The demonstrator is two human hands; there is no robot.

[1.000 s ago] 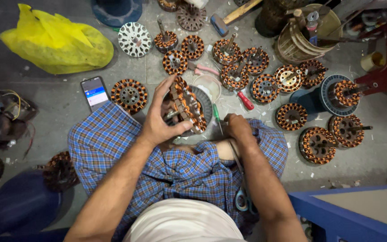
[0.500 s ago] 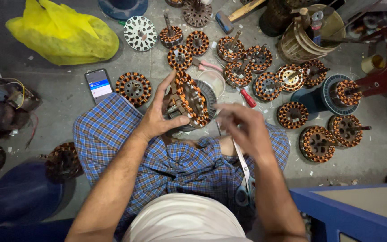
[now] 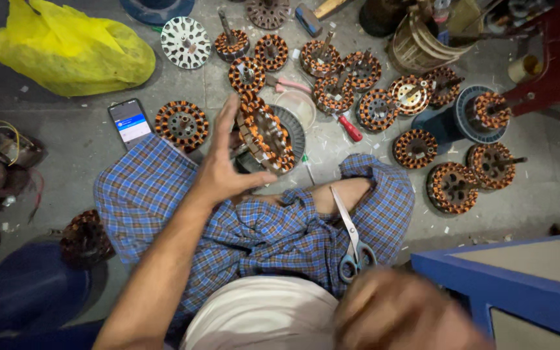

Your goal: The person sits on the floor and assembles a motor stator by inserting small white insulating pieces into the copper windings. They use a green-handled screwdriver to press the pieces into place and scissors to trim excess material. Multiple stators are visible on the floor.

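The left hand grips a copper-wound stator, tilted; the blurred right hand holds scissors. More stators litter the grey floor.

Lit blue-and-white phone screen on the floor; crumpled yellow plastic bag beyond it

Copper-wound stator, round, tilted on edge, above the checked lap

Repair workshop: copper-wound motor stators cover the floor.
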